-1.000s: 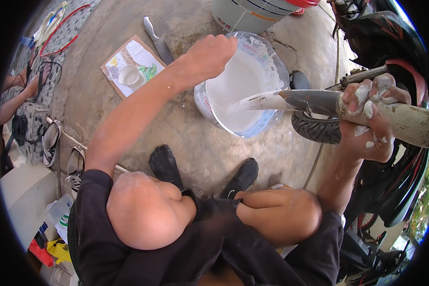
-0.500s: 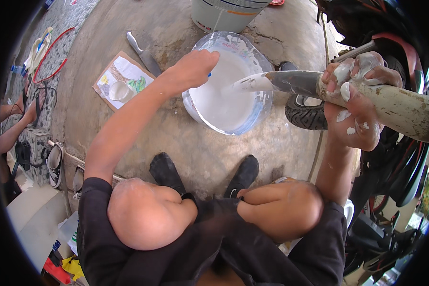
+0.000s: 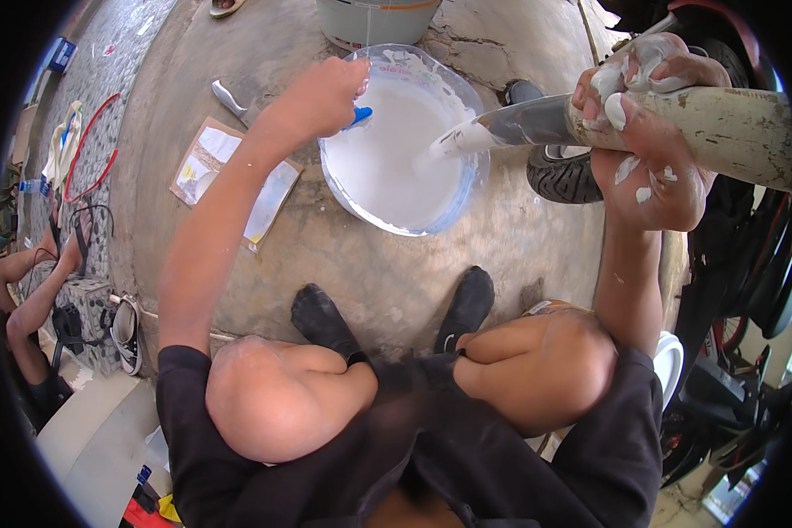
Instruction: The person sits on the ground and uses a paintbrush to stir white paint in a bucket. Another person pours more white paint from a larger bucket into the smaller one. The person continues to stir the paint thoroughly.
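My left hand [image 3: 325,99] is closed on a blue object [image 3: 358,117], only partly visible, over the left rim of the plastic tub [image 3: 473,188] of white liquid [image 3: 398,182]. My right hand [image 3: 644,150], smeared with white, grips a long, scuffed pipe [image 3: 729,132] whose white-coated end reaches into the tub. Left of the tub, beside my left forearm, lie a board with a coloured drawing [image 3: 271,201] and a small white cup [image 3: 204,181], mostly hidden by the arm. A knife [image 3: 227,96] lies behind that forearm.
A grey bucket [image 3: 377,22] stands behind the tub. A motorbike [image 3: 761,255] with its tyre [image 3: 550,179] is on the right. Another person's legs [image 3: 44,299], shoes [image 3: 128,334] and a red cord [image 3: 106,160] are at the left.
The view has shifted. My left hand has moved left along the tub's rim, showing more of the blue object. My right hand and the pipe are higher relative to the tub.
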Motion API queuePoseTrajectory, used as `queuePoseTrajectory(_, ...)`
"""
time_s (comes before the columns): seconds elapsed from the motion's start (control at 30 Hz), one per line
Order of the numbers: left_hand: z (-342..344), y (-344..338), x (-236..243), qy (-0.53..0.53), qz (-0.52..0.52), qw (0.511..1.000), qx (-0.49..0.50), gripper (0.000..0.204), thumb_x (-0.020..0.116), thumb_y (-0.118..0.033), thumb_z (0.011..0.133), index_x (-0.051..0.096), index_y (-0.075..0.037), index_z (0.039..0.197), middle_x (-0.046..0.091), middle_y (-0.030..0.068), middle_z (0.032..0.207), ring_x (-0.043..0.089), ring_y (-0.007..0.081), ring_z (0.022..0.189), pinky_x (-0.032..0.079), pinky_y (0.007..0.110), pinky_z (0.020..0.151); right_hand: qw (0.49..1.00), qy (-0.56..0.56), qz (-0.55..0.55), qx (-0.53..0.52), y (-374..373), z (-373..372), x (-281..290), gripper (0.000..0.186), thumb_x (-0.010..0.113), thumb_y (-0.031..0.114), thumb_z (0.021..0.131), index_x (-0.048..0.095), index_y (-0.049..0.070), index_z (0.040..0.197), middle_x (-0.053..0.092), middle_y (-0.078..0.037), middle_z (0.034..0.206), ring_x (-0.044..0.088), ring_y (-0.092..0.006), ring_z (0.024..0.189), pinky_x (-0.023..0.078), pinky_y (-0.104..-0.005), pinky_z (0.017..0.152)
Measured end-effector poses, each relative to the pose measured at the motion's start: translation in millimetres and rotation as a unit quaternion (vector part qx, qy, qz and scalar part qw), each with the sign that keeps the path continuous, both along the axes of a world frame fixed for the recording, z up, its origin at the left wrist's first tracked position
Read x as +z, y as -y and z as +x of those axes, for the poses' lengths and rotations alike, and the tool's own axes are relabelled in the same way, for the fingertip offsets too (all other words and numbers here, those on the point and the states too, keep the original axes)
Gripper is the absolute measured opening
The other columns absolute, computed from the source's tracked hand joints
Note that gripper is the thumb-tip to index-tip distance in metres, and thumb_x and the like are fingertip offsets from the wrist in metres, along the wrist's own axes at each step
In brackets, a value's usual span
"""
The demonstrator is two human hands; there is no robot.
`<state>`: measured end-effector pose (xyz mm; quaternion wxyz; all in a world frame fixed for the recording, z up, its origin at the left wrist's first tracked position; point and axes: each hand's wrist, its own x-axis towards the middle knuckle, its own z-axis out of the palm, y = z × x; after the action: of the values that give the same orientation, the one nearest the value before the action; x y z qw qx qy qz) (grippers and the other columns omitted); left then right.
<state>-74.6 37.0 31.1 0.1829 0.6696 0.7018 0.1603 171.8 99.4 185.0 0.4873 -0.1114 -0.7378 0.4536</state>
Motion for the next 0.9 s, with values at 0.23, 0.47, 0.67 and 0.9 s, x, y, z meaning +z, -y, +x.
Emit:
queuePoseTrajectory(0.23,22.9,-2.4,-35.0,-0.014,-0.087,0.995,-0.043,0.021,0.060,-0.001,0.076,0.051,0.002,0.095,0.060,0.0235,0.091,0.059,0.0400,0.088,0.048,0.047,0.074,1.000,-0.008,0.003,-0.001,-5.5,3.7,-2.3,0.033,0.052,-0.003,0.058,0.044,0.000,0.091,0.045,-0.013,0.082,0.051,-0.0214,0.060,0.047,-0.0360,0.056)
queuePoseTrajectory(0.47,-1.0,3.6,41.2,0.030,-0.007,0.999,0.012,0.019,0.061,-0.002,0.075,0.049,-0.001,0.090,0.061,0.0154,0.083,0.059,0.0320,0.078,0.046,0.040,0.068,1.000,-0.011,0.007,-0.007,-9.3,9.3,-6.2,0.033,0.052,-0.004,0.058,0.045,0.000,0.091,0.045,-0.013,0.081,0.050,-0.0204,0.059,0.047,-0.0350,0.055)
queuePoseTrajectory(0.67,-19.3,9.7,72.1,0.147,0.019,0.988,0.037,0.020,0.062,-0.001,0.075,0.044,-0.002,0.085,0.061,0.0107,0.081,0.061,0.0207,0.076,0.048,0.033,0.070,1.000,-0.008,0.015,-0.019,-12.0,14.4,-3.4,0.033,0.052,-0.005,0.058,0.045,0.000,0.091,0.046,-0.012,0.080,0.050,-0.0195,0.058,0.046,-0.0342,0.055)
queuePoseTrajectory(0.9,-32.3,13.9,64.9,0.176,-0.038,0.982,0.053,0.029,0.062,0.000,0.078,0.043,0.000,0.101,0.064,0.0124,0.091,0.064,0.0160,0.076,0.051,0.028,0.070,1.000,-0.013,0.010,-0.016,-14.7,14.5,-10.4,0.033,0.052,-0.006,0.058,0.046,0.000,0.090,0.047,-0.011,0.079,0.049,-0.0186,0.057,0.046,-0.0332,0.054)
